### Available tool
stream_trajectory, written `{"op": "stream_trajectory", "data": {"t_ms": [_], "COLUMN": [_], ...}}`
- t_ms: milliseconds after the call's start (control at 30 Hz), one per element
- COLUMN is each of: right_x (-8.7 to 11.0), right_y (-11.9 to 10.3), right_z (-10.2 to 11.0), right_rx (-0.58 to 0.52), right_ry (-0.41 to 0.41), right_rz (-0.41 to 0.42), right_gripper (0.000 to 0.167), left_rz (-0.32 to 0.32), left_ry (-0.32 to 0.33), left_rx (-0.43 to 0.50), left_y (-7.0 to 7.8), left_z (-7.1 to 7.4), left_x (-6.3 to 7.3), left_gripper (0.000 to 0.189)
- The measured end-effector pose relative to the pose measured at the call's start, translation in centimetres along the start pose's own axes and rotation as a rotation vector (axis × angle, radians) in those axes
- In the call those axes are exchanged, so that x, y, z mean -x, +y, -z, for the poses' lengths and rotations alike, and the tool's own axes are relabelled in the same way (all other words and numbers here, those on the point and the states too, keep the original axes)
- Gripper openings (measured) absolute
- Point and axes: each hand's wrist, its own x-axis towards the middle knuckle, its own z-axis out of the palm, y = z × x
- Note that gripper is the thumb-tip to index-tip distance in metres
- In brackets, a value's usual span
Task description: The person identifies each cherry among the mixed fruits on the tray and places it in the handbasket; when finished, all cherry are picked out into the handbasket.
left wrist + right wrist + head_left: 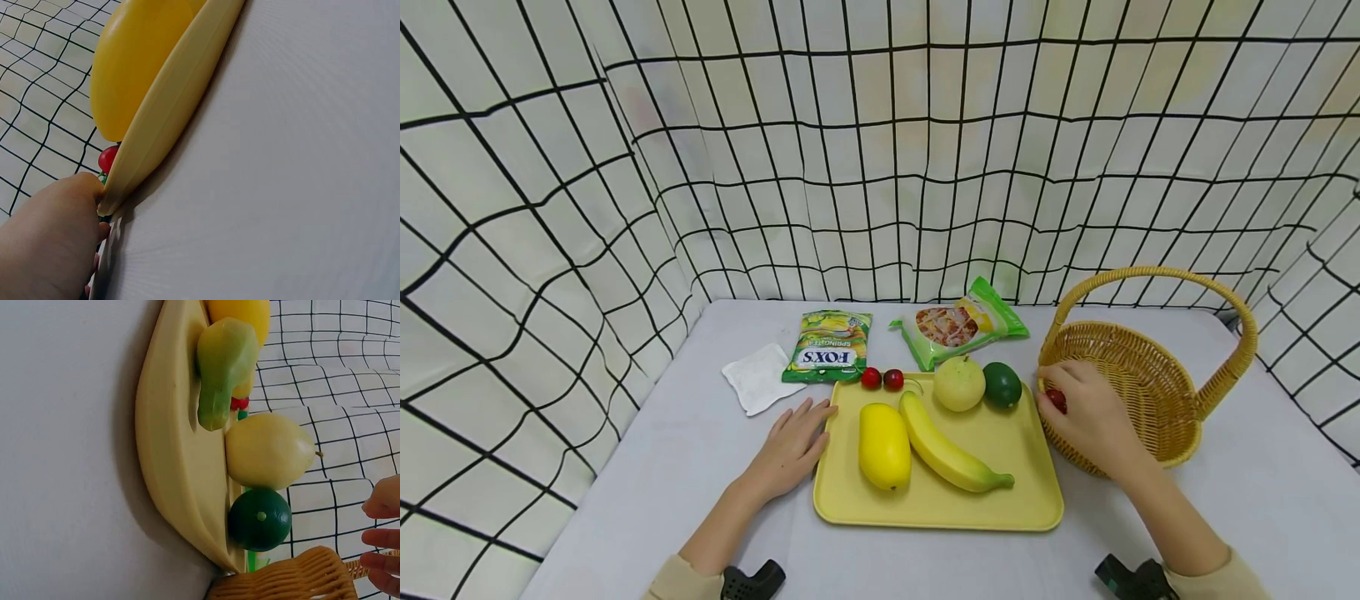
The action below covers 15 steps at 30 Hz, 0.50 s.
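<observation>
A yellow tray (1000,517) lies on the grey table and holds a mango (883,444), a banana (947,450), a pale round fruit (958,383), a dark green fruit (1002,385) and two cherries (882,378). My left hand (797,433) rests flat on the table with straight fingers against the tray's left rim (175,106). My right hand (1086,412) pinches a small red fruit (1057,400) at the near rim of a wicker basket (1150,392). The right wrist view shows fingertips (381,540) beside the basket (287,578); the red fruit is hidden there.
Behind the tray lie a green FOX'S bag (827,346), a second snack bag (958,329) and a white packet (760,377). Grid-patterned cloth walls close in the table on three sides. The basket's tall handle (1157,275) arches over it.
</observation>
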Motion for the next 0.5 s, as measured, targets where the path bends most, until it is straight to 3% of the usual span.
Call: {"op": "stream_trajectory", "data": {"t_ms": [500], "right_x": [-1.3], "right_y": [-2.0], "right_z": [-2.2], "right_rx": [-0.032], "right_ry": [-0.041], "right_rz": [0.103], "right_gripper": [0.025], "left_rz": [0.008], "left_ry": [-0.004], "left_rx": [-0.005], "left_y": [0.1], "left_z": [0.0], "left_x": [0.0], "left_gripper": [0.041]}}
